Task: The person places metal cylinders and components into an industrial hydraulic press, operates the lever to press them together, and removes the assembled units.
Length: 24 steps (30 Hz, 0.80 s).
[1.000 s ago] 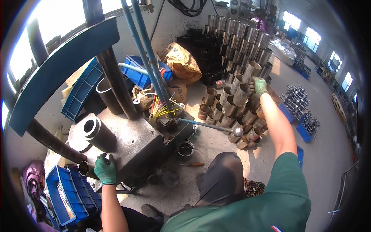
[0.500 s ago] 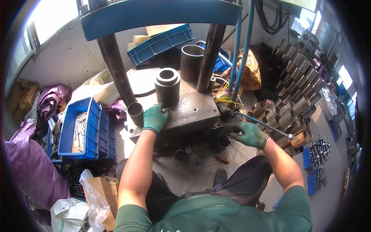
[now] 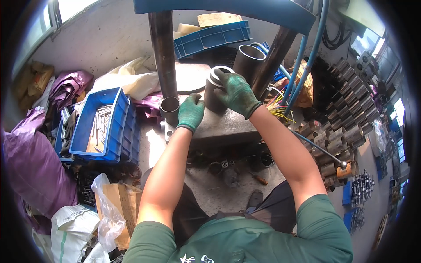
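One cylinder is overlapped by the curled right hand, grip unclear; the left hand is half-opened, seemingly empty.

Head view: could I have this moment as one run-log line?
right hand: at top of thick cylinder | left hand: between thick cylinder and small tube | small tube: upright | both hands: green gloves

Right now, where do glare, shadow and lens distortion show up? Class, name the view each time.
Head view: daylight washes out the window at upper left. Head view: sunlight glares on the floor left of the press table, with deep shadow beneath. Head view: the blue pipes bow, and the picture's rim goes black. Head view: the dark cylinder has a bright top.
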{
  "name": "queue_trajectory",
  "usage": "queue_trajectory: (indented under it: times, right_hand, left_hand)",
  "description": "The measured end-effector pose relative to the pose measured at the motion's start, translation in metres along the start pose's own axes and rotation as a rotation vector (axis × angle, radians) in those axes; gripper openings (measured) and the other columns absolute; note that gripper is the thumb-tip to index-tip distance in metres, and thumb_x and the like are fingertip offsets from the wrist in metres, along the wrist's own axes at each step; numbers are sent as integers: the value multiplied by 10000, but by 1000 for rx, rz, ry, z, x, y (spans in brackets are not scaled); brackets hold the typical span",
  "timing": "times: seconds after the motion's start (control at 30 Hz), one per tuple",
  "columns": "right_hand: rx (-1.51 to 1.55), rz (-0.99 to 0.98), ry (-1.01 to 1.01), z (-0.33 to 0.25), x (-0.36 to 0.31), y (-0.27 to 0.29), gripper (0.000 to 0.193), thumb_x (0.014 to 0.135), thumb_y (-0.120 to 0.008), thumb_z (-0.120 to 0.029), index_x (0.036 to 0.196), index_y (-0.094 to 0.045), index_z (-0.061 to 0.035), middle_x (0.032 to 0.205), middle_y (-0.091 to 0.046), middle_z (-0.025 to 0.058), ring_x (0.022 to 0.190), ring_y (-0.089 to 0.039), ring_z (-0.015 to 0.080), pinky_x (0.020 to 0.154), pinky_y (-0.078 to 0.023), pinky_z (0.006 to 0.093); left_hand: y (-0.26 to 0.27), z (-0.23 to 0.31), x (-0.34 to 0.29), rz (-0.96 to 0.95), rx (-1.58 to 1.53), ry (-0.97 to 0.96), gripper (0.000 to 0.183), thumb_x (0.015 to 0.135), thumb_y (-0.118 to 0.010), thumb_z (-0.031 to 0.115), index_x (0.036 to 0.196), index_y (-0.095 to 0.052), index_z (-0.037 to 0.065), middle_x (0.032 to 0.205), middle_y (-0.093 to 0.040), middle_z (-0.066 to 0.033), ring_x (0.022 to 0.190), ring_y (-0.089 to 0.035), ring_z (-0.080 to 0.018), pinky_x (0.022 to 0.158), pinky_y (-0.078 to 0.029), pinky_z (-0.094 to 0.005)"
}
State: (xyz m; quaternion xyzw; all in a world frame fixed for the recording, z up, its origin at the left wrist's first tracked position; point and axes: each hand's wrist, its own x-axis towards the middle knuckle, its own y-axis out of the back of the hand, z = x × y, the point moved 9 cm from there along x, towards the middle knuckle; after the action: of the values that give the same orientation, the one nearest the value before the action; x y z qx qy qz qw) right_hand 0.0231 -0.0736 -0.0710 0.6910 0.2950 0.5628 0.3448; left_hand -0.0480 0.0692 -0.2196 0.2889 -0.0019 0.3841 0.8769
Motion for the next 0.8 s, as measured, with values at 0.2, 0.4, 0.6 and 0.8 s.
queue_trajectory:
  times: [0.2, 0.4, 0.6, 0.8]
  right_hand:
    - [254, 150, -110, 8, -34, 12, 569, 893, -760, -167, 1404, -548, -29, 1060, -733, 230, 999, -703, 429, 885, -553, 503]
    - [706, 305, -469, 80, -113, 12, 708, 1045, -703, -159, 1645, -353, -23, 1153, -738, 92, 1093, -669, 160, 1035, -511, 330]
    - [1141, 402, -759, 124, -189, -7, 761, 1033, -656, -188, 1660, -298, 48, 1665, -397, 182, 1493, -441, 259, 1247, -348, 393]
    - [1164, 290, -786, 141, -195, -11, 710, 1038, -580, -173, 1668, -313, 17, 1620, -465, 166, 1464, -461, 245, 1238, -348, 361]
  left_hand:
    - [-30, -54, 30, 23, -372, 212, 390, 1013, -655, 200, 1367, -648, 38, 1022, -730, -102, 907, -705, -207, 712, -550, -322]
    - [-58, -16, 6, -260, -904, 481, 524, 1060, -566, 220, 1560, -461, 107, 1136, -669, -79, 918, -670, -169, 693, -532, -306]
    - [-53, 5, -10, -206, -824, 396, 554, 1048, -582, 176, 1572, -462, 44, 1286, -686, -153, 1065, -675, -210, 913, -578, -327]
    - [-34, 18, -16, -205, -532, 214, 577, 1012, -662, 201, 1534, -502, 14, 928, -701, -108, 766, -661, -173, 689, -562, -302]
